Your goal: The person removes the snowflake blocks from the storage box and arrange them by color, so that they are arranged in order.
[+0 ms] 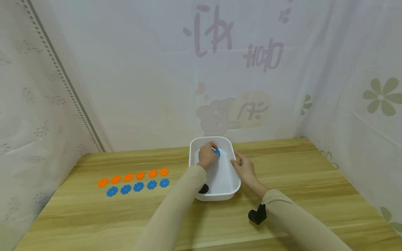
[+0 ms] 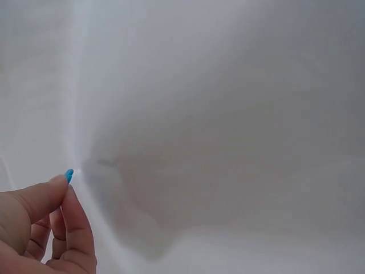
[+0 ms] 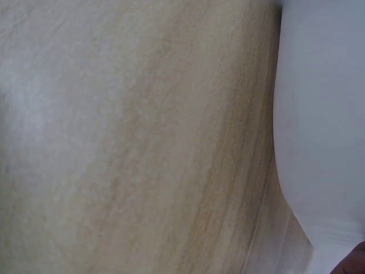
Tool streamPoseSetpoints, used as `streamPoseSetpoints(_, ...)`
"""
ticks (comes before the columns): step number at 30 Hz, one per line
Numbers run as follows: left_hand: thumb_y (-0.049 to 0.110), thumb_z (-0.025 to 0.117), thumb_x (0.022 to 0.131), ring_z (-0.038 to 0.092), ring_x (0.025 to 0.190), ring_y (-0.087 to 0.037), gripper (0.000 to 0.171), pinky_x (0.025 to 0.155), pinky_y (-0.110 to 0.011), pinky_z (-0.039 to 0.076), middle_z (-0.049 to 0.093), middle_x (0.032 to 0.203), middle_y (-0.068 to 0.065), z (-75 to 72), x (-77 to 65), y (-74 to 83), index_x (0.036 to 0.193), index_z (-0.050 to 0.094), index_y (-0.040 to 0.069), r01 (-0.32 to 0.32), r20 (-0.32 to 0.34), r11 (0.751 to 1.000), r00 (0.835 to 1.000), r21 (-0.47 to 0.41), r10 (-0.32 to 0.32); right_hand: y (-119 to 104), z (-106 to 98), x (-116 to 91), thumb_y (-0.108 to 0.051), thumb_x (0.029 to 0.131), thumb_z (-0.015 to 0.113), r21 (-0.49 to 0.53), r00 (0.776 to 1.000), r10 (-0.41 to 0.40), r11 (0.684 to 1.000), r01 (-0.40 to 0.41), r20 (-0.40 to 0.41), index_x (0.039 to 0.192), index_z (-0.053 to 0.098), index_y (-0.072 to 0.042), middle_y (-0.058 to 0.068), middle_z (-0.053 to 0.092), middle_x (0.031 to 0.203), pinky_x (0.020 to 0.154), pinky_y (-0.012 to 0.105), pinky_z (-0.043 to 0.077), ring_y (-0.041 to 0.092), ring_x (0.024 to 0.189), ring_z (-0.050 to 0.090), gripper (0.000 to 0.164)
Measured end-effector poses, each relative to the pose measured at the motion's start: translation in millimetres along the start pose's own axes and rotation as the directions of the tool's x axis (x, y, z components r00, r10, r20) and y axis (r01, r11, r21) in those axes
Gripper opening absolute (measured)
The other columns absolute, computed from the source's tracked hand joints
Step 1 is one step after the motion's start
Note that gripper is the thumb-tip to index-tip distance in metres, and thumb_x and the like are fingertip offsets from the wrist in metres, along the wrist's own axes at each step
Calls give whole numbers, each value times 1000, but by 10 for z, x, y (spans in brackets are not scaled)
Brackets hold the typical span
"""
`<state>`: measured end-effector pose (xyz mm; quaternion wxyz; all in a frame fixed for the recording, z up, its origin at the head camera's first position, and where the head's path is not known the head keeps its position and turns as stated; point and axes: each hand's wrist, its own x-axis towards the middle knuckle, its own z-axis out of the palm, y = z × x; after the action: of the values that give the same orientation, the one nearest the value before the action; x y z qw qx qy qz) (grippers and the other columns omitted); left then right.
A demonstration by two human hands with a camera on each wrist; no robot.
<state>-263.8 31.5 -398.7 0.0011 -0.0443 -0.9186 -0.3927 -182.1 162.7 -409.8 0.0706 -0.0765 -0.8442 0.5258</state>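
Observation:
My left hand (image 1: 208, 155) is inside a white plastic tray (image 1: 192, 142), pinching a small blue flower-shaped disc (image 1: 217, 152) between thumb and fingers. In the left wrist view the disc (image 2: 69, 176) shows edge-on at the fingertips, above the tray's white floor. At the tray's right rim my right hand (image 1: 246, 169) holds the edge, its thumb over the rim and its fingers along the outer side. The right wrist view catches only a bit of a finger (image 3: 352, 261) against the tray wall (image 3: 322, 114).
To the left on the wooden table (image 1: 94, 219) lie a row of several orange flower discs (image 1: 128, 177) and, nearer me, a row of several blue ones (image 1: 139, 187). A pale printed cloth (image 1: 150, 87) hangs behind and at both sides.

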Motion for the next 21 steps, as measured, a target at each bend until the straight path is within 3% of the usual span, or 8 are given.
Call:
streamPoseSetpoints(5, 1, 74, 74, 60, 83, -20, 23, 73, -28, 46, 69, 89, -7, -148, -15, 51, 95, 68, 6, 2, -1, 995, 1000, -97, -2, -11, 3, -1, -10, 94, 55, -9, 1000, 1, 1000, -1, 7, 138, 44, -1, 23, 63, 79, 61, 34, 56, 28, 70, 64, 47)
streamPoseSetpoints(9, 0, 74, 76, 56, 78, -15, 24, 65, -21, 47, 66, 91, -9, -252, -26, 105, 99, 66, 4, 31, 38, 973, 999, -228, -23, -19, -7, 4, -11, 94, 54, -13, 1000, 1, 1000, -1, 13, 138, 44, -2, 23, 63, 80, 61, 34, 56, 28, 69, 64, 46)
streamPoseSetpoints(16, -2, 71, 79, 57, 73, -12, 26, 65, -20, 54, 60, 86, -6, -451, -45, 166, 103, 64, 2, 63, 103, 915, 994, -398, -24, -12, 0, 10, -10, 94, 55, -10, 1000, -7, 1000, 7, 12, 138, 44, -2, 24, 63, 79, 59, 35, 56, 29, 68, 64, 46)
streamPoseSetpoints(21, -2, 70, 81, 58, 74, -11, 29, 70, -23, 55, 57, 85, -4, -656, -101, 207, 108, 62, 1, 90, 133, 849, 991, -521, -24, -19, 7, -8, -9, 95, 54, -7, 1000, 1, 1000, -1, 17, 138, 44, -2, 24, 63, 81, 61, 34, 56, 29, 70, 64, 46)
